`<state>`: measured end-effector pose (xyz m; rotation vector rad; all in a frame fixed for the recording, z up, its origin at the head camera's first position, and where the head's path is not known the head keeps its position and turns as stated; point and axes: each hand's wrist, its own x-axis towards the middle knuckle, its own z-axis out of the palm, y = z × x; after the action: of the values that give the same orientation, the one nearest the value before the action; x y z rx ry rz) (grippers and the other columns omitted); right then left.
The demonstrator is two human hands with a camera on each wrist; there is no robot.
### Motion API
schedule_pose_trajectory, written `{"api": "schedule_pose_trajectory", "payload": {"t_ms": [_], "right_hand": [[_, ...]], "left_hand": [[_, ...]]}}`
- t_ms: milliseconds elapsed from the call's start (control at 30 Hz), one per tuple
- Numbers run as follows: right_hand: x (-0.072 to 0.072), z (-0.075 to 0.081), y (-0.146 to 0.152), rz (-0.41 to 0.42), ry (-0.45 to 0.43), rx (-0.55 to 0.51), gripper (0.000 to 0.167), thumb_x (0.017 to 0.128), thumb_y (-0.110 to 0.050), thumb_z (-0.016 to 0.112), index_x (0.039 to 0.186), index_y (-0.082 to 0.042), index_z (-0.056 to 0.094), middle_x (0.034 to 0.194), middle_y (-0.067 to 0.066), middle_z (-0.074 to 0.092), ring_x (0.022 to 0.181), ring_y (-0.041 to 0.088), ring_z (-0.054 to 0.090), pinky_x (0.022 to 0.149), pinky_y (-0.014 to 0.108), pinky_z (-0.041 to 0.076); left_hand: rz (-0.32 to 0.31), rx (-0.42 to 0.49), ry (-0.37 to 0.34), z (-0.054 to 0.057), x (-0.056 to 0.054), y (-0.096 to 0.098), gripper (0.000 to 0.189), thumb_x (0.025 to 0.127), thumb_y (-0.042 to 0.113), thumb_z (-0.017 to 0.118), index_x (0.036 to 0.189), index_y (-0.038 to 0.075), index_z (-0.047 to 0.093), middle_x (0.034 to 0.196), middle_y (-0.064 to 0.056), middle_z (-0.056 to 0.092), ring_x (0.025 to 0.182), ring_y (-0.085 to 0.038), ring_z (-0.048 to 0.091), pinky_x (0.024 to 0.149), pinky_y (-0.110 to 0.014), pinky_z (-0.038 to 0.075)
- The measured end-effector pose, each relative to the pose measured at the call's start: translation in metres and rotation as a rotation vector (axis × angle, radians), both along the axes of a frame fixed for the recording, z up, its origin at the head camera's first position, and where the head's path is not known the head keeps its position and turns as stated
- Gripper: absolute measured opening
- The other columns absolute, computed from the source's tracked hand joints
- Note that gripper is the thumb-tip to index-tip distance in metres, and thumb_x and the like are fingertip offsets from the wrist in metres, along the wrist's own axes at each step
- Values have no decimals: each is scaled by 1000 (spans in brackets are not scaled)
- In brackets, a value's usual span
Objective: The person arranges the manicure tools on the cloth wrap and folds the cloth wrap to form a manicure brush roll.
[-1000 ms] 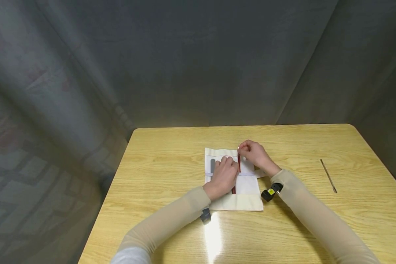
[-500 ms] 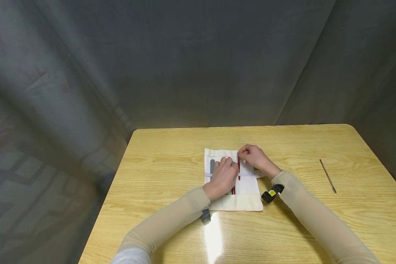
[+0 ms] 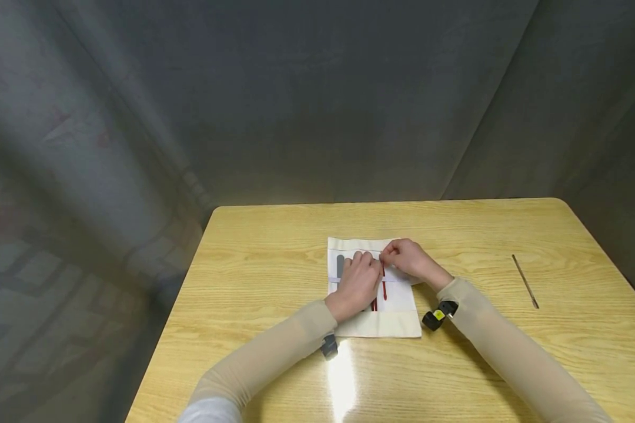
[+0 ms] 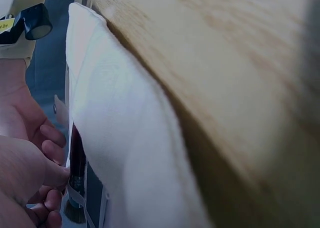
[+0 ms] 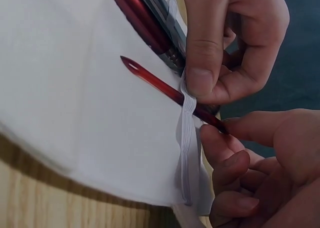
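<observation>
A white cloth tool roll (image 3: 397,324) lies spread on the table, with a white elastic band (image 5: 186,138) across it. My left hand (image 3: 354,279) rests over the roll, its thumb and finger pinching the band in the right wrist view. With thumb and fingertips, my right hand (image 3: 410,258) pinches the far end of a slim dark-red tool (image 5: 157,85). That tool passes under the band; its pointed near end has a small slot, and its other end is hidden by the fingers. Beside it lies a thicker red-handled brush (image 5: 142,20), partly behind the left hand.
Left of the left hand, a grey flat tool (image 3: 341,264) sits under the band. A thin dark stick (image 3: 525,282) lies apart on the right of the wooden table (image 3: 264,252). A grey curtain (image 3: 328,117) hangs behind the table.
My right hand has moved toward me, sliding the slim red tool under the elastic band, so its pointed end now reaches well past it. The left hand has stayed in place.
</observation>
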<state>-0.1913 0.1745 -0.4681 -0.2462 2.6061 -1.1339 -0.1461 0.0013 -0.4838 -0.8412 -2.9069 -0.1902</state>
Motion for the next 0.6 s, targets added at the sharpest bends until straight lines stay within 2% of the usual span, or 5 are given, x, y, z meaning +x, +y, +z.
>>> {"api": "schedule_pose_trajectory", "payload": {"t_ms": [233,600], "right_hand": [[3,0,1,21,-2,19,18,99,-15,65,99,3,71,84,8,66,72,17,55,65,31,44],[7,0,0,42,-3,41,15,97,-10,61,96,2,69,81,6,64,68,16,53,61,30,43]], "left_hand": [[2,-5,-15,0,0,0,20,108,28,56,103,16,71,103,0,61,96,-19,50,78,-34,39],[2,-8,-8,-2,-1,1,22,109,29,55,107,16,73,105,1,62,97,-19,51,77,-33,40]]}}
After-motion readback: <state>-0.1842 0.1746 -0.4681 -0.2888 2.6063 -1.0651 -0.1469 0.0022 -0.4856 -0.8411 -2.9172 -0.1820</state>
